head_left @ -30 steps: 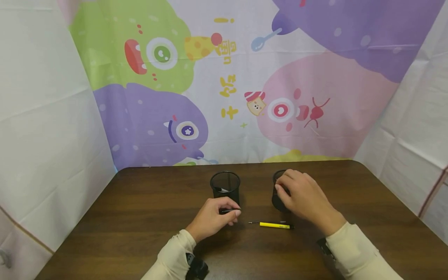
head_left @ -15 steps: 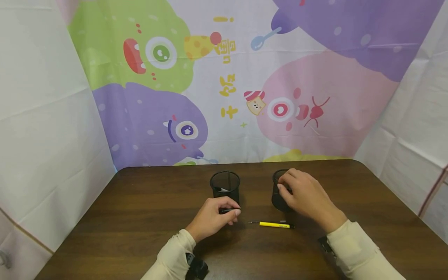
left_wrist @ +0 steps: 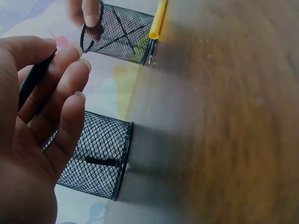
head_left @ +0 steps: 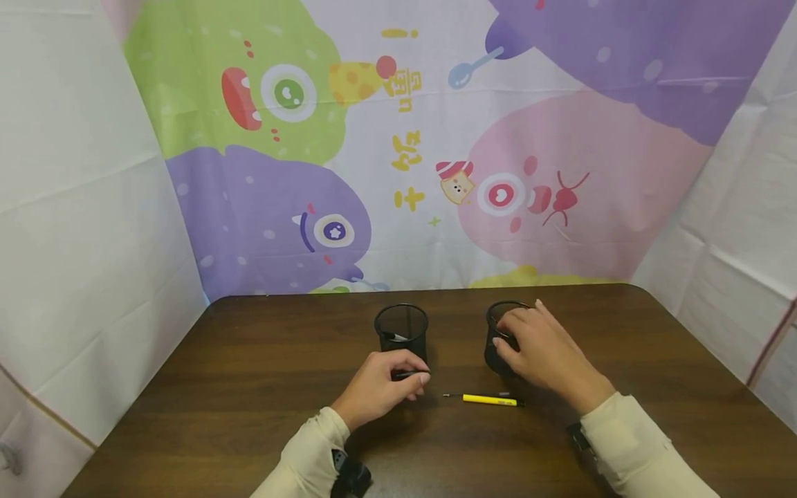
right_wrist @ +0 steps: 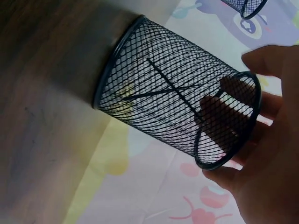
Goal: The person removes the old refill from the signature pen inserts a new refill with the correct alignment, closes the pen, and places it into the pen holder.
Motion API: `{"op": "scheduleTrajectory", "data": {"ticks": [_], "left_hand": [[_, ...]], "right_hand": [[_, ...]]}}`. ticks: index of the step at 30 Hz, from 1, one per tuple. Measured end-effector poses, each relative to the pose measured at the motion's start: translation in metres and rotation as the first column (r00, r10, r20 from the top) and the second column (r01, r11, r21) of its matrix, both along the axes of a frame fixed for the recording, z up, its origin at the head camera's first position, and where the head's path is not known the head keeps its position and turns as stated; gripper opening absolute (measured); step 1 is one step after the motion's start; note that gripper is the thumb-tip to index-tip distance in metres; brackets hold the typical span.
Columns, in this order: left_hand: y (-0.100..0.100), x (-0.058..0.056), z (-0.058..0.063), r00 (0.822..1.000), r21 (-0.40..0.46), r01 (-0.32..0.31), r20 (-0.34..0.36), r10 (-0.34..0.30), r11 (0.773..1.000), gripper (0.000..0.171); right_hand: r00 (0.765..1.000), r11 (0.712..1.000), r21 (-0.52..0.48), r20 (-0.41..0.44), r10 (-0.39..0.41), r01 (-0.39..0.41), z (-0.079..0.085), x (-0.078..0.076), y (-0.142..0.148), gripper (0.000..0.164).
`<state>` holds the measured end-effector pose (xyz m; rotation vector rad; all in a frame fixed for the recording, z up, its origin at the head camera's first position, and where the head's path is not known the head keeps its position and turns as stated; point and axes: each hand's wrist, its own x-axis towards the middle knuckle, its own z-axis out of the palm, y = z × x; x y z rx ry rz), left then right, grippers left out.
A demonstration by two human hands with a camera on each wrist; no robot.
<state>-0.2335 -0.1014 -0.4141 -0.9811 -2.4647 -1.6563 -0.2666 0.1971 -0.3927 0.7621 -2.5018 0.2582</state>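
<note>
Dipping half-curled into the table's (head_left: 249,387) far-edge right cup (right_wrist: 159,98), the right hand (head_left: 549,353), hold unclear, is likely needing lifting, left hand (head_left: 381,387) pinching pen (left_wrist: 36,78).

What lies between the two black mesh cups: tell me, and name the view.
The head view shows only bare brown tabletop between the left cup and the right cup; the yellow pen lies outside that stretch, nearer the camera.

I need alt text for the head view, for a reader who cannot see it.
The right hand reaches into a black mesh cup; the left hand pinches a dark pen-like item in front of another mesh cup. A slim yellow item lies on the brown table.
</note>
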Motion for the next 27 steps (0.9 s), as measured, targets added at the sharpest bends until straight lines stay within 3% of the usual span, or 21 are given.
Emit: {"op": "scheduleTrajectory", "data": {"ticks": [4,12,16,19,27], "left_hand": [[0.000,0.007,0.009,1.000,0.007,0.009,-0.006,-0.009,1.000,0.006],[-0.002,-0.011,-0.016,1.000,-0.005,0.007,0.008,-0.007,1.000,0.007],[-0.002,-0.014,-0.018,1.000,-0.006,0.011,0.006,-0.011,1.000,0.010],[-0.002,-0.011,-0.014,1.000,-0.005,-0.003,0.004,0.003,1.000,0.010],[0.002,0.008,0.011,1.000,-0.017,-0.008,-0.015,0.008,1.000,0.007]], "right_hand": [[0.999,0.999,0.031,0.047,-0.015,0.013,-0.002,0.000,0.001,0.027],[0.996,0.998,0.054,0.081,-0.044,0.040,-0.005,0.000,0.000,0.033],[0.993,0.995,0.073,0.098,-0.073,0.066,-0.004,0.000,0.000,0.034],[0.992,0.994,0.084,0.101,-0.078,0.070,-0.002,-0.002,-0.001,0.034],[0.994,0.991,0.116,0.076,-0.081,0.072,0.001,-0.003,-0.005,0.038]]}}
